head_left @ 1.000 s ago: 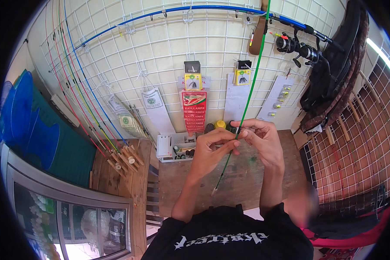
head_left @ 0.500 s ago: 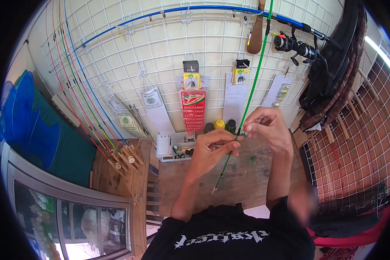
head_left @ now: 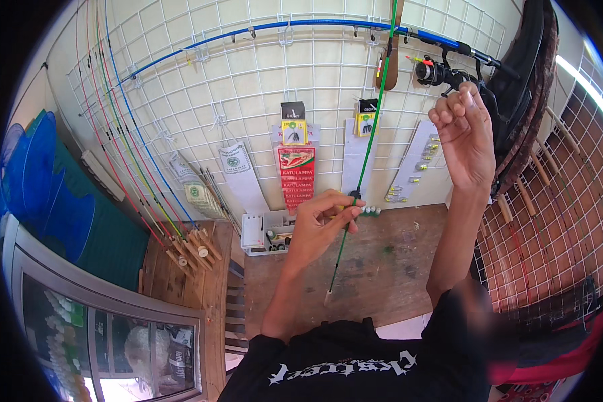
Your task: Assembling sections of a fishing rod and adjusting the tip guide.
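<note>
A thin green fishing rod (head_left: 375, 120) with dark bands runs slantwise from the top edge down past the wooden table (head_left: 395, 268). My left hand (head_left: 320, 221) is closed around it near its lower part, thumb and fingers pinching it just below a dark band. Raised at the right, in front of the wire grid, my right hand (head_left: 467, 137) is apart from the rod with its fingers curled and the thumb against them. Whatever those fingers may hold is too fine to make out. Small green-and-white items (head_left: 370, 211) stand behind my left fingertips.
A blue rod (head_left: 301, 23) with a black reel (head_left: 442, 72) hangs across the wire grid. A compartment box (head_left: 253, 231) sits at the table's back left. Dark rod bags (head_left: 526, 87) hang at right; several thin rods (head_left: 117, 134) stand at left beside a glass cabinet (head_left: 107, 321).
My right hand has moved up and to the right, away from the rod and my left hand. The left hand keeps its grip, and the view has shifted slightly.
</note>
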Motion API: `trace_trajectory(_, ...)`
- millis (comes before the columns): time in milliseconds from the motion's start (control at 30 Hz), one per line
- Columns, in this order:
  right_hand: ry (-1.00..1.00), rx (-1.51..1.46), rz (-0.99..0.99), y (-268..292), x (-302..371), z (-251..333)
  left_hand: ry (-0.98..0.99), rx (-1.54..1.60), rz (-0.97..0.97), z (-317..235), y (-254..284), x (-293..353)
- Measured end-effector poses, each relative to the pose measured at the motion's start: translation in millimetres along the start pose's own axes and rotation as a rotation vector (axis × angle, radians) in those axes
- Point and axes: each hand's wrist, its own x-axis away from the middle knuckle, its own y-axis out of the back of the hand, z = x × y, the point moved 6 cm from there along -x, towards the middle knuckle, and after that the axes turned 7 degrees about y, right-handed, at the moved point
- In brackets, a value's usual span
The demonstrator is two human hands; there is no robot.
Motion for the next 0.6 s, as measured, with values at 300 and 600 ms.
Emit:
trace_trajectory(300, 0.073, 0.07, -0.164, 10.2, 45.3, -0.4, -0.111, -0.272, -0.057, -26.6, -4.4, 0.0)
trace_trajectory(600, 0.11, 0.347, -0.448, 17.7, 120.1, -8.4, -0.323, -0.522, -0.137, -25.0, -5.4, 13.7)
